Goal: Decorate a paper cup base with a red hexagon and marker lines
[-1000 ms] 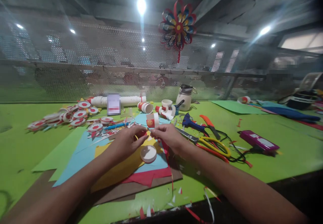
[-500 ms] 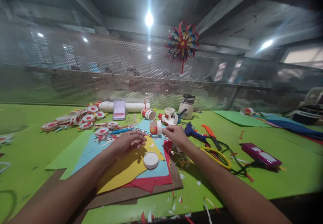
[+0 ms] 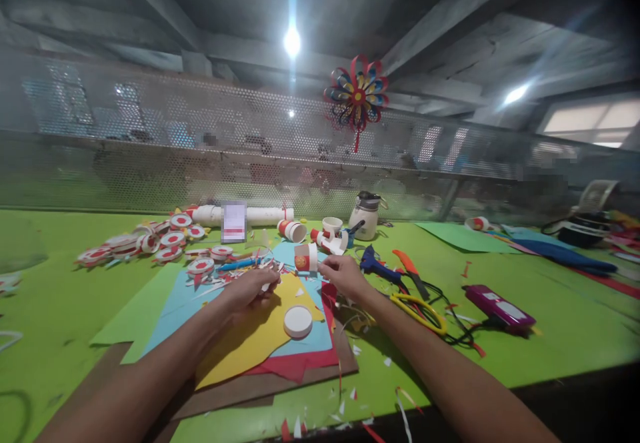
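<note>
The green surface [image 3: 575,336] in front of you carries a yellow paper sheet [image 3: 250,336] over a blue sheet [image 3: 167,316]. Your left grip [image 3: 250,291] is above the sheets with its fingers curled together; whether they hold anything, the view cannot tell you. Your right grip [image 3: 347,275] has its fingertips drawn in at the right edge of a paper cup [image 3: 306,258], which sits between your two grips, nearer the right; you cannot tell whether they pinch it. That cup is red with a round yellowish emblem and a white band on the side toward your right grip. A small white disc [image 3: 298,322] lies nearer you, flat on the sheets.
</note>
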`<move>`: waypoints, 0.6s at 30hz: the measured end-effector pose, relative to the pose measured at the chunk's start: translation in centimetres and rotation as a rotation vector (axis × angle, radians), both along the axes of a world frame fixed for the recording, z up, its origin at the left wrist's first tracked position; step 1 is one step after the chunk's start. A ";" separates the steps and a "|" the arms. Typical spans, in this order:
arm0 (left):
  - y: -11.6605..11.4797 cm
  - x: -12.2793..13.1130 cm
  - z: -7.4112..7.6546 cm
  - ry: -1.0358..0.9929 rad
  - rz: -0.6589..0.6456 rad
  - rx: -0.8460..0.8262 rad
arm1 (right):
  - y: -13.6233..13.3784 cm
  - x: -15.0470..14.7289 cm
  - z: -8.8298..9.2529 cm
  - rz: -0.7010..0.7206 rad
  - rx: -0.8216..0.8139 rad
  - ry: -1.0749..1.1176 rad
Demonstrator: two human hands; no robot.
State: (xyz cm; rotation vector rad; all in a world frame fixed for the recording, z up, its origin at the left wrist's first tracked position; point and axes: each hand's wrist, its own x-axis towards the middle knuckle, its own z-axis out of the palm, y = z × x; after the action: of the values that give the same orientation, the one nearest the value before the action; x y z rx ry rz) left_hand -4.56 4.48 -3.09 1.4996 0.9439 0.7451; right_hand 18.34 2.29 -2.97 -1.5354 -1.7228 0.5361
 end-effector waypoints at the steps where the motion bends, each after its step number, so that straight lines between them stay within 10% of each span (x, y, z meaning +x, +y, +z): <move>1: -0.1 0.1 0.0 0.046 -0.019 0.032 | 0.1 0.1 -0.1 -0.003 -0.006 0.011; 13: -1.8 -0.1 2.4 0.545 -0.259 0.508 | 2.7 9.8 6.4 -0.319 -0.112 -0.124; 18: -2.4 -0.1 3.0 0.668 -0.402 0.529 | 1.1 13.3 5.8 -0.352 -0.213 -0.469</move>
State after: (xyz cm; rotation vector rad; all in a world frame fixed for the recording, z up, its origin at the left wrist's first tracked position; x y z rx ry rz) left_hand -4.61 2.11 -0.09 2.4028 0.9072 0.1858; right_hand 31.64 3.38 2.81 -2.1960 -1.7047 0.1879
